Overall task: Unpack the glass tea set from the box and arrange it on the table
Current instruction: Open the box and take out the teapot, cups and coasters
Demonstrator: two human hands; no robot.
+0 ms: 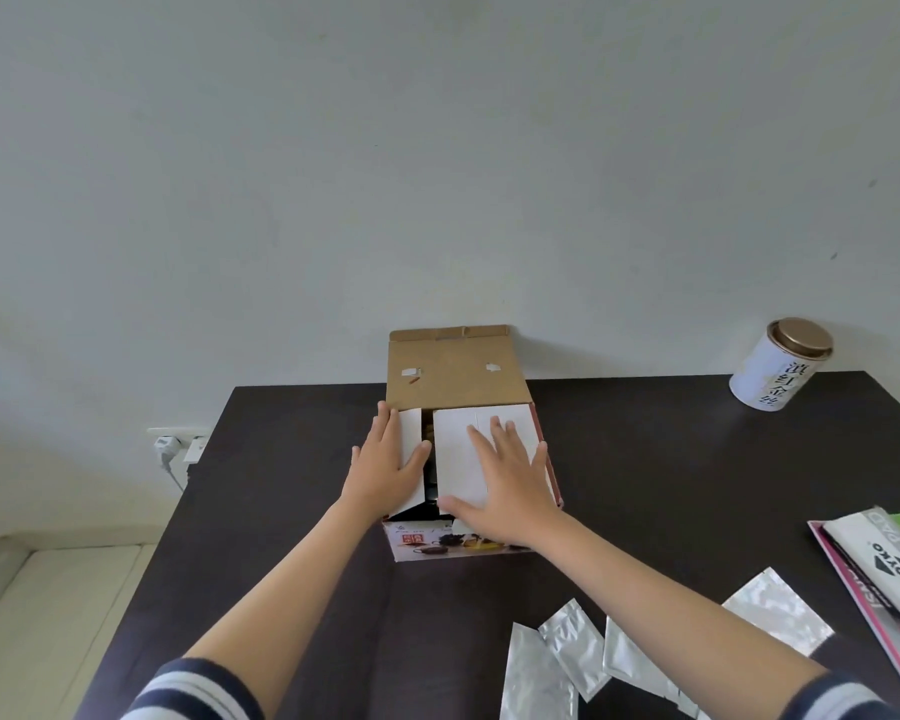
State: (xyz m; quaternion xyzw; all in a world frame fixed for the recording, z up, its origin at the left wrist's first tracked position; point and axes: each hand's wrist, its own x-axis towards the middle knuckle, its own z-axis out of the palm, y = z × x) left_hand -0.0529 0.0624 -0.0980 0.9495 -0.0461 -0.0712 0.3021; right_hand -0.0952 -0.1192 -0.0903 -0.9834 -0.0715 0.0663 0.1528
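Head view: box (458, 376) sat mid-table (645, 459), lid flap up. Left hand (385, 459) lay flat on box's left inner flap (411, 439), fingers straight. Right hand (505, 475) pressed flat on right flap (458, 449). Tin (778, 363) far right of box, foil packets (593, 662) nearer than box.

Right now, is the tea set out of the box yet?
Not yet. Done: the box sits on the table with its brown lid flipped up. In hand: the left hand and right hand lie flat on the white inner flaps, with only a dark gap between them. Left: no glass pieces show anywhere, so taking everything out and arranging it remains.
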